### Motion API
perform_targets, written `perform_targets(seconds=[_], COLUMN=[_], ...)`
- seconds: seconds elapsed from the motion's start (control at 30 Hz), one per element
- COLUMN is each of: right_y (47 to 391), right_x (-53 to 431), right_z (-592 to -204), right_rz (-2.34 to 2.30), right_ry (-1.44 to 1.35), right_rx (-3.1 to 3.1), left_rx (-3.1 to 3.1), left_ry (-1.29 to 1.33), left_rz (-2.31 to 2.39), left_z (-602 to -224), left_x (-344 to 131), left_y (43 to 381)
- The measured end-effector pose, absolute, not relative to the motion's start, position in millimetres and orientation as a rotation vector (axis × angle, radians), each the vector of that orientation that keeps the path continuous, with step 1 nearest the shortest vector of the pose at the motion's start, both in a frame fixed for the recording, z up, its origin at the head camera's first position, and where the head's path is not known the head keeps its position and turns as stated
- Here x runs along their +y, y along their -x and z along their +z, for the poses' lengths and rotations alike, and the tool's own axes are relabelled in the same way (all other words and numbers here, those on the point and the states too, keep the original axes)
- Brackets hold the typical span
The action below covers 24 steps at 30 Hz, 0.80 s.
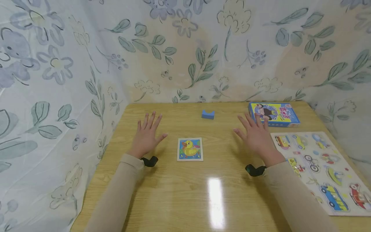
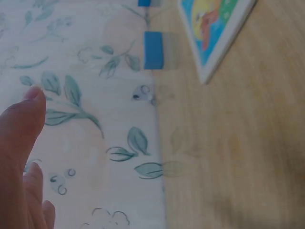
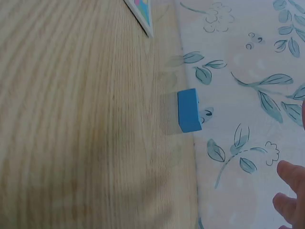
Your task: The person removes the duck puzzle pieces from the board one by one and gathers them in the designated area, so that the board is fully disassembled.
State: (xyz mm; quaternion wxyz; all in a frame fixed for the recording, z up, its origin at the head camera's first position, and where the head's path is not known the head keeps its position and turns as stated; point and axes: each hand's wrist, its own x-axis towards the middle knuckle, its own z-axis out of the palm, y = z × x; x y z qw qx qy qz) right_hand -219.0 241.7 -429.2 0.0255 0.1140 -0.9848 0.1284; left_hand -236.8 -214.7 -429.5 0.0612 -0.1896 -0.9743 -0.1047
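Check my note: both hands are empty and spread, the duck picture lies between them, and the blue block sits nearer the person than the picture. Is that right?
Not quite: the head view shows the blue block farther away than the duck picture, not nearer. The rest stands: the left hand and right hand are empty and spread, the picture between them.

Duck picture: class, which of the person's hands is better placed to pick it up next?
Probably the left hand. In the head view it is open, empty and nearer the duck picture, with its thumb side toward it; the right hand, also open and empty, is farther off.
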Motion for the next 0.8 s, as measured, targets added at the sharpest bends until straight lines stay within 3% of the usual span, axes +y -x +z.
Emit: perform_targets(seconds=[0.27,0.57,0.8], right_y=[221,210,215], right_x=[210,103,77], right_z=[-432,-475,-501], right_rz=[0.554,0.878,0.719], right_ry=[-0.370,-0.790,-0.933], right_rx=[-2.861,-2.786,-2.880], left_rx=[-2.926,-3.052,-2.965], left_ry=[0.606,0.699,0.637], left_rz=[-0.472,-0.721,-0.694], left_z=[-440,-502,-519], left_x=[-197,-145,-139], left_y=[231,209,207])
